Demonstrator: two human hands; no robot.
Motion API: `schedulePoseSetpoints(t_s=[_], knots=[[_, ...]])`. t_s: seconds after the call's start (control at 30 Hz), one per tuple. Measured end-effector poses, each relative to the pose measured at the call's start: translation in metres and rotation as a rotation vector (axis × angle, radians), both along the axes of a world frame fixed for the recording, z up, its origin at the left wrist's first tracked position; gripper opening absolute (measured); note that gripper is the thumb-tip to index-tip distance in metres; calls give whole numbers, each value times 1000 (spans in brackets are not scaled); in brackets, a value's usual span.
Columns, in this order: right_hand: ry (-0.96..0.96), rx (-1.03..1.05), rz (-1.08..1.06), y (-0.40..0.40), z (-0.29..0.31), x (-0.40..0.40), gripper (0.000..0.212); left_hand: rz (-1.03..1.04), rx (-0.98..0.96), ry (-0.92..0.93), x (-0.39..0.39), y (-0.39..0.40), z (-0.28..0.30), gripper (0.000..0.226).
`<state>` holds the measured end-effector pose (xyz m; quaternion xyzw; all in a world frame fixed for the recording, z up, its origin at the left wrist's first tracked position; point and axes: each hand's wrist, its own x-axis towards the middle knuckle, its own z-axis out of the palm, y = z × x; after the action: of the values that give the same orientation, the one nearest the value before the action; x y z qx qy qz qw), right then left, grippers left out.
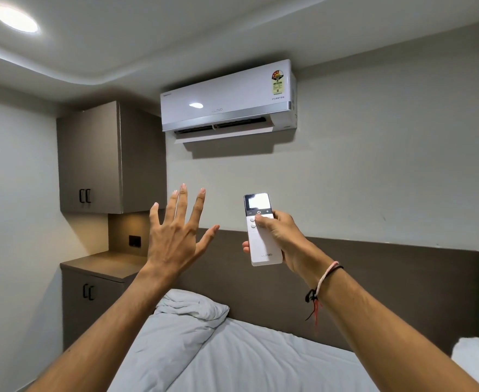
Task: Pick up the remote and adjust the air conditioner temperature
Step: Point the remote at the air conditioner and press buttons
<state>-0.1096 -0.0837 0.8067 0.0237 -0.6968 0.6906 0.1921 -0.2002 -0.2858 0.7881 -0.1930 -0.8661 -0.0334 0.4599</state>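
Note:
A white remote [262, 244] with a lit screen at its top stands upright in my right hand [282, 234], which grips it from the right side. My thumb rests on the round buttons just below the screen. The remote points up toward the white wall-mounted air conditioner [227, 100], whose bottom flap hangs open. My left hand [176, 236] is raised to the left of the remote, palm forward, fingers spread, holding nothing.
A bed with a pale grey duvet [232, 355] lies below my arms, against a brown headboard [388, 284]. A brown wall cabinet [96, 154] and a low cabinet [91, 295] stand at the left. A white pillow [476, 360] is at the right edge.

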Motion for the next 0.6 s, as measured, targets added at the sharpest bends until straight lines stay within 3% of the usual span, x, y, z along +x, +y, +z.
schedulePoseSetpoints(t_s=[0.37, 0.6], knots=[[31, -16, -4, 3, -9, 3, 11, -4, 2, 7, 10, -3, -2, 87], [38, -25, 23, 5, -16, 3, 17, 1, 2, -5, 14, -4, -5, 86]])
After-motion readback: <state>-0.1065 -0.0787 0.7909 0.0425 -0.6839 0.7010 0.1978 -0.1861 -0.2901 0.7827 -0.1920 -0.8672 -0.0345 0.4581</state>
